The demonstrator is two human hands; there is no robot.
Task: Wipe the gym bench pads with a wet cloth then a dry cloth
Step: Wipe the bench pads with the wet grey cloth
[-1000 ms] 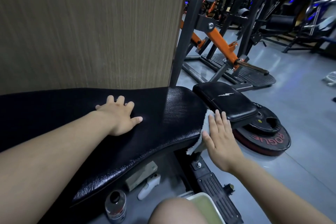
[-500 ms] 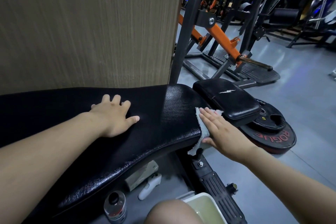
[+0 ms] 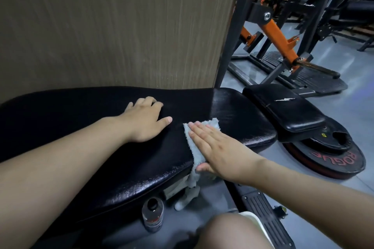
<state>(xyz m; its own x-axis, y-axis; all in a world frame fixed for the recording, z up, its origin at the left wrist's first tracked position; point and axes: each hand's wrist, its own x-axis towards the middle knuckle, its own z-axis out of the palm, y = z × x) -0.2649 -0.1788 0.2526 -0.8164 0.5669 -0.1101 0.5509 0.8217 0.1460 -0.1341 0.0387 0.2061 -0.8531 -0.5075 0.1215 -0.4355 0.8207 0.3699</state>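
Long bench pad [image 3: 81,137]: black, glossy, running from 9 o'clock toward 3 o'clock across mid-frame. The left hand [image 3: 145,121] is lying palm down on it, fingers relaxed and spread, thumb pointing to 3 o'clock; it is grasping nothing.

At 6 o'clock, below the pad's near edge, a small dark-capped bottle [image 3: 152,215] is standing upright on the floor [image 3: 334,111].

Just at 3 o'clock of the left thumb, the cloth [image 3: 193,145], pale terry, is lying on the pad's top and draping over the near edge, its tail hanging toward 6 o'clock. The right hand [image 3: 220,147] is pressing it flat: fingers straight and together, pointing to 10 o'clock, thumb lying on the cloth at the pad's edge. No curl, no pinch. The two hands are sitting near each other, not touching.

At 2 o'clock of the right hand, a short pad [image 3: 283,107] with a torn white streak is sitting just past the long pad's end. At 4 o'clock of it, stacked weight plates [image 3: 334,161] are lying on the floor. An orange-armed machine [image 3: 277,36] is standing at 1 o'clock.
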